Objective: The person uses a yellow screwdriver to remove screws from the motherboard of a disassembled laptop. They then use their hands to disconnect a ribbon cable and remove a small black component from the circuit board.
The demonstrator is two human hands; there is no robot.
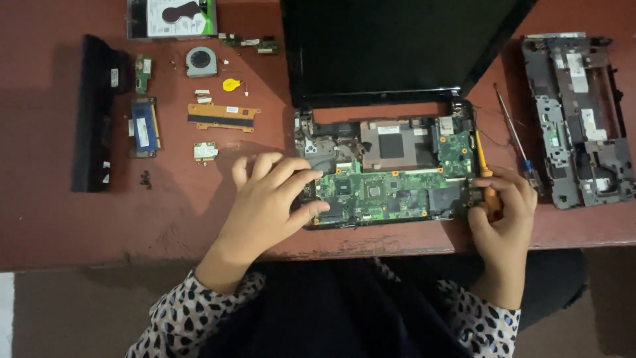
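An opened laptop lies on the red-brown table, its green motherboard [387, 185] exposed and its black screen [384, 46] tilted back. My left hand [268, 199] rests on the left edge of the laptop base, fingers spread over the board's corner. My right hand [507, 212] grips an orange-handled screwdriver [487, 182] at the right edge of the board, its shaft pointing up along the board's side.
Removed parts lie at left: a black battery [99, 113], a blue memory module [144, 126], a small fan [201, 61], a yellow coin cell [230, 84], an orange flex board [222, 117], a hard drive [172, 16]. A second screwdriver [513, 132] and a grey laptop cover [580, 116] lie at right.
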